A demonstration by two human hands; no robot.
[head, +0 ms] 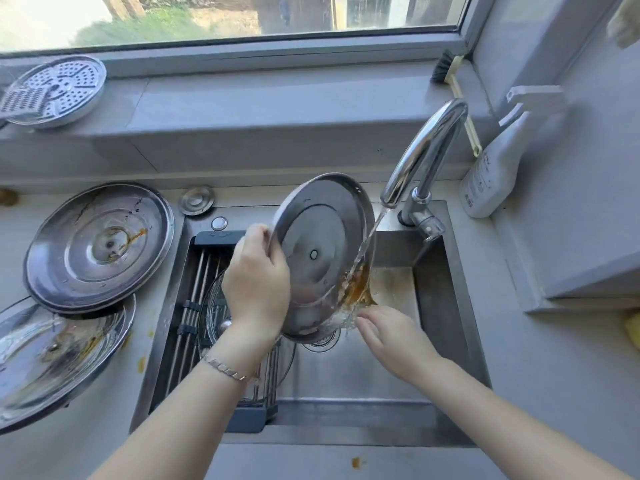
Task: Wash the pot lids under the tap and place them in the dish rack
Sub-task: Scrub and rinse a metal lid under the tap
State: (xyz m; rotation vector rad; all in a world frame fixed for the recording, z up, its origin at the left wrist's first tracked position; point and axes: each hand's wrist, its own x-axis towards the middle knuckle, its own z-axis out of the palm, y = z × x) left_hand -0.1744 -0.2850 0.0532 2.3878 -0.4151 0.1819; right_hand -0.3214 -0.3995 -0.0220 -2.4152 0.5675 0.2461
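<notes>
Centrally, the sink (pixel 446 306) fills mid-frame; a soiled lid (pixel 100 244) lies on the counter (pixel 86 452) at left. A steel lid (pixel 322 237) tilts under the tap (pixel 426 147) stream, the left hand (pixel 256 282) gripping its rim, the right hand (pixel 391 337) straight-fingered at its lower edge.

dish rack (pixel 194 282): glass lid (pixel 211 317) across | tap (pixel 424 150) overhangs back right | sink (pixel 346 372) front free
</notes>
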